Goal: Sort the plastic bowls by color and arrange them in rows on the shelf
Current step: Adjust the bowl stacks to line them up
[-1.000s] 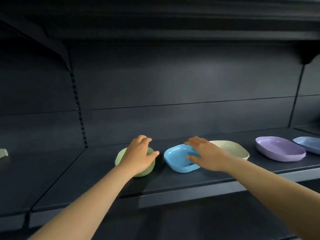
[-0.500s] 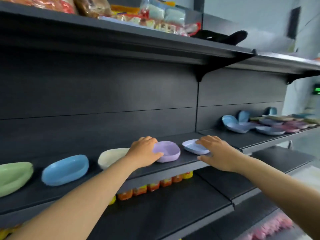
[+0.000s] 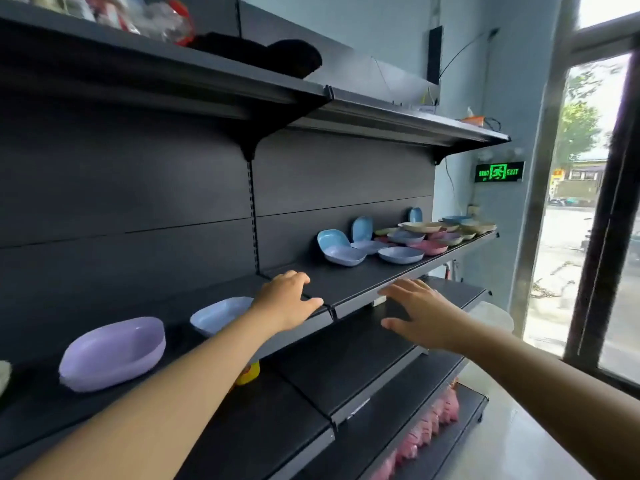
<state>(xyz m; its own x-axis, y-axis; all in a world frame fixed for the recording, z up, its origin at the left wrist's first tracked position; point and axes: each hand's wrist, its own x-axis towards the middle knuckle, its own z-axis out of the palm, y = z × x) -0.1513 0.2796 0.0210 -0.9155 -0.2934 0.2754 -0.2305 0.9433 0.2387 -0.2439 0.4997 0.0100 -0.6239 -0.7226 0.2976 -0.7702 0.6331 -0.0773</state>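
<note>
So I'm parked in front of this long dark shelf (image 3: 363,287) and I'd say I'm between bowls right now: a few are laid out to my left, and the big unsorted heap is off to the right. That pile of mixed bowls (image 3: 415,237) is at the far end of the same shelf level, near the window, blues and pinks and creams and a greenish one all overlapping, a couple of blue ones tipped up against the back panel. Honestly can't count them from here. Closer in, on the left section, there's the purple bowl (image 3: 112,353) sitting upright, and just right of it the pale blue bowl (image 3: 220,315), partly hidden behind my forearm. Something cream peeks in at the very left edge, too cropped to tell what it is. My left hand (image 3: 289,301) is empty, fingers loosely curled, hovering over or resting on the shelf's front lip right where the two sections meet, can't tell which. My right hand (image 3: 420,315) is empty too, fingers spread flat, out in front of the shelf edge and holding nothing. Next move, as I figure it, is reaching right across the bare stretch to that pile and pulling one bowl off the near side, probably one of the bluish ones at the front, without dragging its neighbours along, then carrying it back to start its colour row.
</note>
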